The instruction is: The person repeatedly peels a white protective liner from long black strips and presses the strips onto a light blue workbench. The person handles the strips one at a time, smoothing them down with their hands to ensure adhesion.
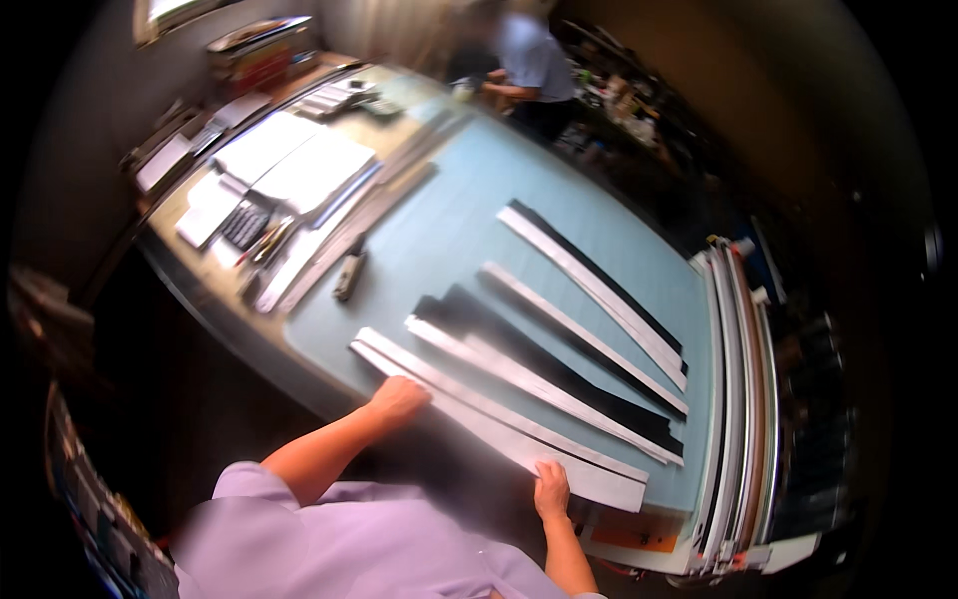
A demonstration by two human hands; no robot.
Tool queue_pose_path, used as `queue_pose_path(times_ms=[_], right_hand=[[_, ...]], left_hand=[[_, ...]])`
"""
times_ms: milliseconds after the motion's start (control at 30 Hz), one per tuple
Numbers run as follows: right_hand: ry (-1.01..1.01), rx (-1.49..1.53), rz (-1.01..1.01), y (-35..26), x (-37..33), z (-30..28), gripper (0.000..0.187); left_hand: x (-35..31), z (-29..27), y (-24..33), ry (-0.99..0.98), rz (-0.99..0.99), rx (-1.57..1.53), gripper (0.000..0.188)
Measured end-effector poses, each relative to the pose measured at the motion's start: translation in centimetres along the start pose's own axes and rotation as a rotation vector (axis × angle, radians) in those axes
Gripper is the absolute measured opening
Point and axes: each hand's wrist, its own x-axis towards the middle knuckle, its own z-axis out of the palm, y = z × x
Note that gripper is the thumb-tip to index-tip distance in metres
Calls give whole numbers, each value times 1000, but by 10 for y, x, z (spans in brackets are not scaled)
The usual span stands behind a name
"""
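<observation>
My left hand (401, 397) is closed on the near edge of a long white strip (499, 432), toward its left end. Closer to the strip's right end, my right hand (551, 487) grips the same edge. A thin dark line runs along the strip, which lies at the table's front edge; whether it is paper or cloth I cannot tell. Just beyond it are a stack of black and white strips (559, 384), a narrower white and black strip (584, 337) and another white and black pair (599, 290).
The strips lie on a light blue table mat (429, 240). A cutter-like tool (350, 268), long rulers (334, 235), papers (299, 160) and a calculator (242, 228) are at left. Several rolls (733, 399) stand along the right edge. Another person (534, 65) is beyond the table.
</observation>
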Motion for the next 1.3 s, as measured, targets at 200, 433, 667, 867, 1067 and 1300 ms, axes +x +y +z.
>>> queue_pose_path(times_ms=[200,433,667,867,1067,1300], right_hand=[[-11,-80,121,77,-34,-20,10],[72,7,-33,70,-21,-52,19],[-90,-58,162,161,-29,-54,11],[-211,60,158,176,-10,-77,11],[-11,1,234,199,-41,-78,20],[-367,48,337,244,6,-84,20]], left_hand=[[12,-14,-3,-88,-12,-2,7],[20,-16,-17,-129,1,-17,12],[26,-24,-25,-205,-5,-24,13],[-20,-36,-77,-14,-103,149,14],[-21,-30,-111,-11,-217,14,10],[20,-54,-117,-230,-377,66,14]])
